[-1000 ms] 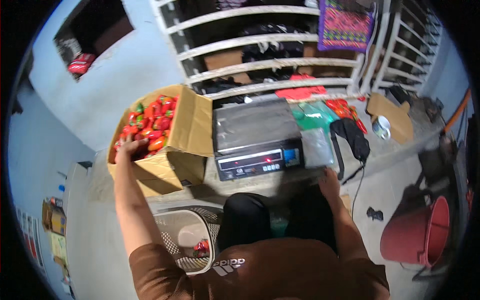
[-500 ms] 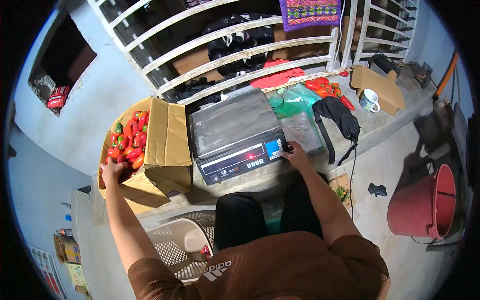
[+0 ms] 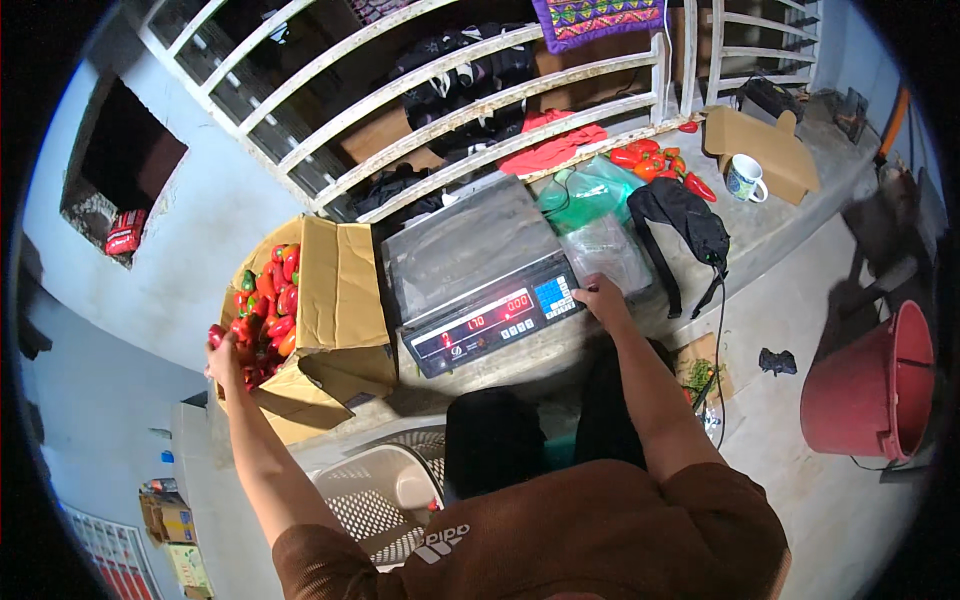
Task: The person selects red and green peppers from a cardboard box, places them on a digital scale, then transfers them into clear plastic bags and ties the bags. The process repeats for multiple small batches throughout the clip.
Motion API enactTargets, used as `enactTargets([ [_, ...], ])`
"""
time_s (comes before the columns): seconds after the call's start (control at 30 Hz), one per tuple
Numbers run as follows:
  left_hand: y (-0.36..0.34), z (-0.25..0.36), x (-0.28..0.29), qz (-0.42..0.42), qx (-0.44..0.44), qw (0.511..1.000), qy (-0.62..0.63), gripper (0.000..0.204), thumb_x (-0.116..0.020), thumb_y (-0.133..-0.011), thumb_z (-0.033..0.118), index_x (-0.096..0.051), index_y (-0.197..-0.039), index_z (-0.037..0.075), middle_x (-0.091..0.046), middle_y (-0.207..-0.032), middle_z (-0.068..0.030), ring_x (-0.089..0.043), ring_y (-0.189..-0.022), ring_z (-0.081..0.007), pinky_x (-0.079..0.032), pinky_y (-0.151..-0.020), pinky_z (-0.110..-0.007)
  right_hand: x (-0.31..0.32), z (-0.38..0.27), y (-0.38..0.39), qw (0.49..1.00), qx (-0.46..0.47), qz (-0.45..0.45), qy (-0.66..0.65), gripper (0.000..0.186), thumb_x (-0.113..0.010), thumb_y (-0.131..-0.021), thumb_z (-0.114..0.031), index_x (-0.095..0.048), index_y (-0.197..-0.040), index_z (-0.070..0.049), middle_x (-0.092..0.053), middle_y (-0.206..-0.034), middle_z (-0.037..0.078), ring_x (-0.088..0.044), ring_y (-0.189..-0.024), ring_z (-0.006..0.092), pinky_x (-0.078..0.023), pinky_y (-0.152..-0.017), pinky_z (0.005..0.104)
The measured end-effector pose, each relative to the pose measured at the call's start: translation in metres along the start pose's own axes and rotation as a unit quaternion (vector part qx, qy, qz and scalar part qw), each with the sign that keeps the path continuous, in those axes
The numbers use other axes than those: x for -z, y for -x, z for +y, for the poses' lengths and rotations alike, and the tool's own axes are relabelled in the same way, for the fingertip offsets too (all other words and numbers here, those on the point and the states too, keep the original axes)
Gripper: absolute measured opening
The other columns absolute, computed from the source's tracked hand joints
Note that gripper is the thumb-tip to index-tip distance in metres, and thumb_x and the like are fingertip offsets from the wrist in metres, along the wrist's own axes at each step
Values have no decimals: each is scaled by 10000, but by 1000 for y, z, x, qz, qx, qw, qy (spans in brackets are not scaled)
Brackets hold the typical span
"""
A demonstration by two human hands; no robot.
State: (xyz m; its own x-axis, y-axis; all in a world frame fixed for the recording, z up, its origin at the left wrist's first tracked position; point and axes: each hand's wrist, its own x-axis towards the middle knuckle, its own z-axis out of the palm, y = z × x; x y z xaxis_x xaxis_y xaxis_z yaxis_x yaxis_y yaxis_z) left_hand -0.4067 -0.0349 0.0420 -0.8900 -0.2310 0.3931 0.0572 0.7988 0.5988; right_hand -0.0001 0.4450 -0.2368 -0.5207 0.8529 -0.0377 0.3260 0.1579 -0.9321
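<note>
My left hand (image 3: 224,362) is at the near left edge of a cardboard box (image 3: 340,290), its fingers closed on a red pepper (image 3: 217,335). Many red peppers (image 3: 268,290), a few partly green, fill the tilted box. To its right lies a digital scale (image 3: 480,245) with a bare grey plate and lit red digits on its front panel. My right hand (image 3: 603,300) is at the right end of that panel, a digit touching the edge of the blue keypad (image 3: 553,294). Its other fingers are curled; a small dark patch shows among them, and I cannot tell what it is.
Right of the scale lie green and clear plastic bags (image 3: 600,245), a black pouch (image 3: 685,235), more red peppers (image 3: 640,160), a mug (image 3: 744,180) and a flattened carton (image 3: 775,150). A beige basket (image 3: 375,500) stands below my left arm, a red bucket (image 3: 865,385) at the right.
My left hand has drawn back to the box's edge with a red pepper. Red digits now show across the scale's display. My right hand stays by the keypad; the whole view has shifted slightly.
</note>
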Motion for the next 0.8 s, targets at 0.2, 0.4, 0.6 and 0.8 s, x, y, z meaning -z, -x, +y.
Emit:
enactTargets([
  [0.2,105,182,0,-182,-221,911,295,340,-675,-631,139,-556,-931,33,-595,-774,-57,-567,-607,-139,-444,-541,-258,2,2,-1,986,110,84,89,335,-706,-623,-177,-562,-870,-4,-551,-727,101,-542,-673,263,-431,-629,357],
  [0.4,234,250,-100,-486,-252,817,180,542,-687,-538,238,-537,-1020,41,-576,-874,-160,-581,-825,-235,-493,-708,-345,-5,-4,6,977,157,117,81,289,-668,-649,-119,-568,-899,-14,-568,-779,130,-563,-709,290,-452,-651,372],
  [0.6,271,255,-184,-361,-332,863,-123,651,-713,-568,366,-509,-1167,212,-310,-1273,-288,-456,-1073,-455,-406,-901,-436,7,11,4,969,184,148,73,268,-628,-646,-86,-551,-902,-64,-545,-759,123,-544,-722,317,-447,-652,403],
  [0.8,262,259,-200,-417,-446,758,-231,886,-759,-453,562,-463,-1208,204,-285,-1293,-300,-431,-1110,-451,-359,-942,-434,4,1,4,984,99,140,42,270,-602,-673,-85,-572,-941,-64,-574,-806,124,-573,-758,289,-459,-684,383],
])
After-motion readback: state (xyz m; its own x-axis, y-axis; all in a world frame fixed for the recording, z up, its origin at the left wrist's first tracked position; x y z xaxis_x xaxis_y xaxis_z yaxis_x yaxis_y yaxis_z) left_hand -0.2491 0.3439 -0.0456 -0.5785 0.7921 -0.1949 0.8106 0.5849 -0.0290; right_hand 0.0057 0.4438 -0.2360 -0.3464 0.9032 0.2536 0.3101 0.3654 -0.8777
